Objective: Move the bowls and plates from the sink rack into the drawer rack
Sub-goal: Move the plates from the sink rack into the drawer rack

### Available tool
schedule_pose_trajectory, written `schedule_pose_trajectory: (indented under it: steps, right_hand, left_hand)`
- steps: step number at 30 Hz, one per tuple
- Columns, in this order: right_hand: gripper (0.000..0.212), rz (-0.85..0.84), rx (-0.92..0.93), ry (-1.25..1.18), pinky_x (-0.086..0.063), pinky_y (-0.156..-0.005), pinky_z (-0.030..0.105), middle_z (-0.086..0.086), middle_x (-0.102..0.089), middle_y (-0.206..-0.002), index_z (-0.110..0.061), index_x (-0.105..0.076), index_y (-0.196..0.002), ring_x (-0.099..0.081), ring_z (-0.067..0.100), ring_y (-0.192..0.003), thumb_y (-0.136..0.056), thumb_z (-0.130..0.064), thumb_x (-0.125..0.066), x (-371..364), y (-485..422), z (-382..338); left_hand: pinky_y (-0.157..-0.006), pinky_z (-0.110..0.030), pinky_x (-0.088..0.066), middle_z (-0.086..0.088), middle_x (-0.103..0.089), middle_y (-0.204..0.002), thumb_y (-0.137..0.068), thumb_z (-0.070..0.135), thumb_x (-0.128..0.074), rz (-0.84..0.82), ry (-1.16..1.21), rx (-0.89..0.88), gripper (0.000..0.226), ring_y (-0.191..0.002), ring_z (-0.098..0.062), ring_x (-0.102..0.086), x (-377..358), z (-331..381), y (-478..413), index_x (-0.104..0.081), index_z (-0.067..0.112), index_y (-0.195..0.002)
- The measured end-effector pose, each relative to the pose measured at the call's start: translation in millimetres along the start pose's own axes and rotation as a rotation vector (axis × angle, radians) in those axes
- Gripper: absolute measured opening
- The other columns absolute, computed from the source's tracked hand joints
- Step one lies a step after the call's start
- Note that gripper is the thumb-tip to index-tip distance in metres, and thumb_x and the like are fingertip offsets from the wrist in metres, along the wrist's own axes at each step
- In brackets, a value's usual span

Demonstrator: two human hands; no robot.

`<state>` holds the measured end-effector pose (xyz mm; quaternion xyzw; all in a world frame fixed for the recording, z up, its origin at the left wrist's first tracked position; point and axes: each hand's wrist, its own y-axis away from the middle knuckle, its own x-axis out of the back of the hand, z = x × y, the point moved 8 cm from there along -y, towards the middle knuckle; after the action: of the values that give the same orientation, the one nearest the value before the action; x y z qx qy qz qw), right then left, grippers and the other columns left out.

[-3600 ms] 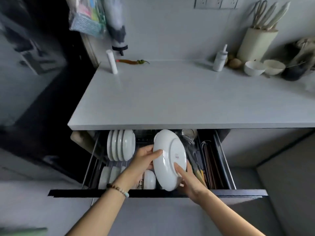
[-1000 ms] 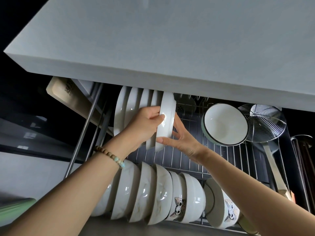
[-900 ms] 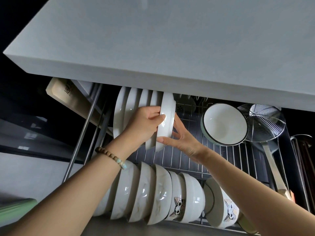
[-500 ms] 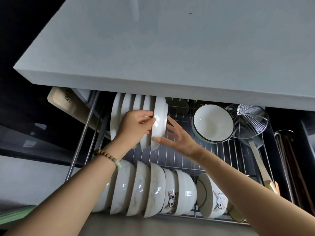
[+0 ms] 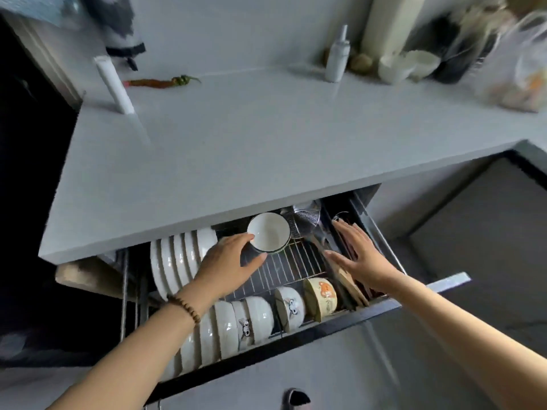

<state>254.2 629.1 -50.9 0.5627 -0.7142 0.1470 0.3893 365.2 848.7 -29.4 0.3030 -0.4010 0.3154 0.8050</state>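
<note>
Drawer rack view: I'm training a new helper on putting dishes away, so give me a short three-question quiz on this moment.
1. True or false: the left hand holds a plate.
2. Where do the plates stand in the drawer rack? A) back left, on edge B) front right, flat C) on the counter
3. Fill in: the right hand is spread open above the ____ side of the drawer.

Key:
1. False; it is empty, fingers by the white bowl.
2. A
3. right
</note>
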Motion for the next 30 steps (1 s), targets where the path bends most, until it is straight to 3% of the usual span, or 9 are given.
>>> schedule_pose_trajectory:
  steps: [7,11,15,17,20,23,27,30]
  right_hand:
    - [0.087,0.251,-0.080,0.214,-0.011,-0.122,0.044,-0.011,-0.013,-0.160,-0.036,-0.019,-0.150,-0.001,0.013,-0.149,-0.075,-0.072,-0.045,172,107,72]
    - [0.083,0.383,-0.183,0.235,-0.007,-0.122,0.040,-0.014,-0.009,-0.160,-0.038,-0.016,-0.151,0.003,0.010,-0.149,-0.081,-0.066,-0.051,263,160,143]
    - [0.085,0.432,-0.257,0.218,-0.004,-0.120,0.032,-0.015,-0.007,-0.160,-0.040,-0.014,-0.151,0.002,0.009,-0.149,-0.079,-0.070,-0.048,341,191,227]
    - [0.085,0.426,-0.292,0.226,-0.005,-0.120,0.033,-0.016,-0.006,-0.160,-0.041,-0.012,-0.151,0.002,0.009,-0.149,-0.079,-0.071,-0.048,375,203,267]
    - [0.086,0.425,-0.344,0.217,-0.009,-0.122,0.036,-0.015,-0.008,-0.160,-0.039,-0.014,-0.151,-0.002,0.012,-0.149,-0.079,-0.073,-0.048,424,222,323]
    - [0.103,0.428,-0.388,0.244,-0.011,-0.121,0.035,-0.010,-0.013,-0.160,-0.035,-0.018,-0.151,-0.009,0.016,-0.149,-0.066,-0.092,-0.031,466,236,376]
    - [0.082,0.431,-0.474,0.230,-0.012,-0.120,0.037,-0.006,-0.013,-0.161,-0.033,-0.017,-0.151,-0.010,0.019,-0.149,-0.084,-0.067,-0.051,507,250,444]
    - [0.080,0.413,-0.537,0.202,-0.010,-0.120,0.038,-0.007,-0.010,-0.162,-0.033,-0.015,-0.152,-0.006,0.018,-0.150,-0.087,-0.062,-0.051,527,251,490]
  left_hand:
    - [-0.117,-0.032,-0.017,0.005,-0.023,-0.155,-0.090,0.059,-0.040,-0.042,-0.060,-0.329,0.071,-0.142,-0.014,-0.022,-6,197,-28,-0.019,0.024,-0.148]
    - [-0.119,-0.035,-0.013,0.004,-0.017,-0.157,-0.083,0.072,-0.028,-0.049,-0.202,-0.507,0.084,-0.144,-0.015,-0.016,-47,317,-54,-0.012,0.024,-0.150]
    - [-0.120,-0.039,-0.004,0.005,-0.009,-0.159,-0.082,0.075,-0.023,-0.078,-0.261,-0.565,0.085,-0.146,-0.017,-0.006,-104,428,-81,-0.005,0.027,-0.150]
    - [-0.120,-0.039,-0.002,0.004,-0.009,-0.159,-0.078,0.078,-0.018,-0.088,-0.277,-0.584,0.089,-0.147,-0.018,-0.006,-134,481,-94,-0.005,0.027,-0.150]
    - [-0.120,-0.039,-0.002,0.004,-0.010,-0.159,-0.086,0.070,-0.026,-0.115,-0.282,-0.604,0.080,-0.146,-0.018,-0.006,-178,555,-109,-0.006,0.027,-0.150]
    - [-0.120,-0.040,-0.003,0.004,-0.011,-0.159,-0.089,0.065,-0.029,-0.141,-0.324,-0.628,0.076,-0.146,-0.017,-0.006,-213,621,-127,-0.007,0.026,-0.150]
    - [-0.120,-0.042,-0.008,0.002,-0.016,-0.158,-0.089,0.065,-0.029,-0.174,-0.361,-0.674,0.076,-0.146,-0.019,-0.010,-253,693,-149,-0.011,0.023,-0.150]
    - [-0.120,-0.043,-0.010,0.002,-0.019,-0.157,-0.090,0.064,-0.030,-0.215,-0.386,-0.712,0.075,-0.145,-0.019,-0.013,-285,736,-174,-0.015,0.022,-0.149]
